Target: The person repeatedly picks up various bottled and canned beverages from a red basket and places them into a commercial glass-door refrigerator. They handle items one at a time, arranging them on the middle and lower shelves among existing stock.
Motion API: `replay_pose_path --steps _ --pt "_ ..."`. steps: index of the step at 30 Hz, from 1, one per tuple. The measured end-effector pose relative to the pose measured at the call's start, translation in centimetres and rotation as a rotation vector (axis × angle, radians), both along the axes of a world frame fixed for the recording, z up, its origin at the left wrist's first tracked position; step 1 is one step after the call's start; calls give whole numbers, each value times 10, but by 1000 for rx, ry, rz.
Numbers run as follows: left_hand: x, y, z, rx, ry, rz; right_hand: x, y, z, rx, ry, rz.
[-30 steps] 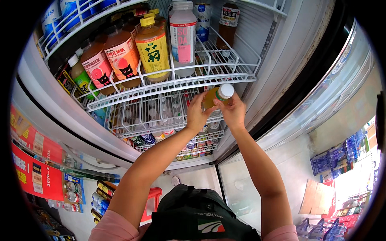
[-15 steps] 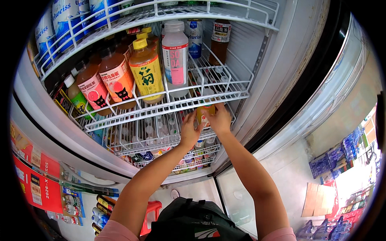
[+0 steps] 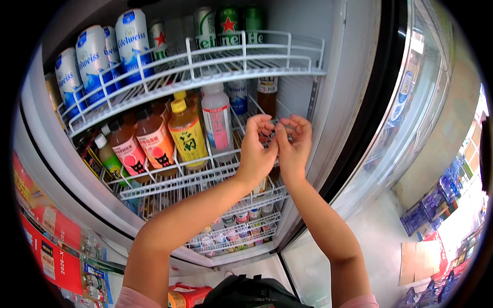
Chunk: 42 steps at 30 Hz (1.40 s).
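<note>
My left hand (image 3: 258, 150) and my right hand (image 3: 294, 150) are raised close together before the right part of the cooler's middle shelf. Their fingers are loosely curled with gaps to the thumbs, and no object shows in either. Behind them stands a brown tea bottle (image 3: 267, 100). To their left are a clear bottle with a pink label (image 3: 216, 120) and a yellow-capped bottle with a yellow label (image 3: 187, 134). Below the hands, a bottle with a pale label (image 3: 260, 186) is partly hidden on the lower shelf.
White wire shelf rails (image 3: 192, 60) cross above the hands. The top shelf holds blue-and-white cans (image 3: 132, 43) and green cans (image 3: 229, 25). Pink- and orange-labelled bottles (image 3: 156, 146) stand left on the middle shelf. The cooler's right frame (image 3: 377, 102) is beside my right arm.
Both hands have left the yellow-orange bottle below the middle shelf and risen to that shelf's front. The view has tilted up, showing more of the top shelf.
</note>
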<state>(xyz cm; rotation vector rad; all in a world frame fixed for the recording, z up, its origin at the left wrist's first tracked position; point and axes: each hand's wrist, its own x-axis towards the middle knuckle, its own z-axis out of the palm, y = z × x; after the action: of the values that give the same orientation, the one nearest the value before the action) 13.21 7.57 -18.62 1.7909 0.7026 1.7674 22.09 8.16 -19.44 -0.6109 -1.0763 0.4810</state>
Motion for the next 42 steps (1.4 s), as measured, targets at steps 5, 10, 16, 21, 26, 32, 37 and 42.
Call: replay_pose_path --steps 5,10,16,21,26,32,37,42 --pt "14 68 34 -172 -193 140 6 73 16 -18 -97 -127" --pt "39 143 24 -165 -224 279 20 112 -4 -215 -257 -289" --pt "28 205 22 -304 51 405 10 95 5 -387 -320 -187" --pt "22 240 31 -81 865 571 9 102 -2 -313 -295 -271" --pt "33 222 23 -191 302 470 11 98 -1 -324 -302 -315" --pt "17 207 17 -198 141 395 2 89 4 -244 -288 -357" --pt "29 138 36 -397 94 262 11 86 0 -86 -277 -453" --pt "27 115 31 -318 126 208 16 64 -8 -77 -252 -338"
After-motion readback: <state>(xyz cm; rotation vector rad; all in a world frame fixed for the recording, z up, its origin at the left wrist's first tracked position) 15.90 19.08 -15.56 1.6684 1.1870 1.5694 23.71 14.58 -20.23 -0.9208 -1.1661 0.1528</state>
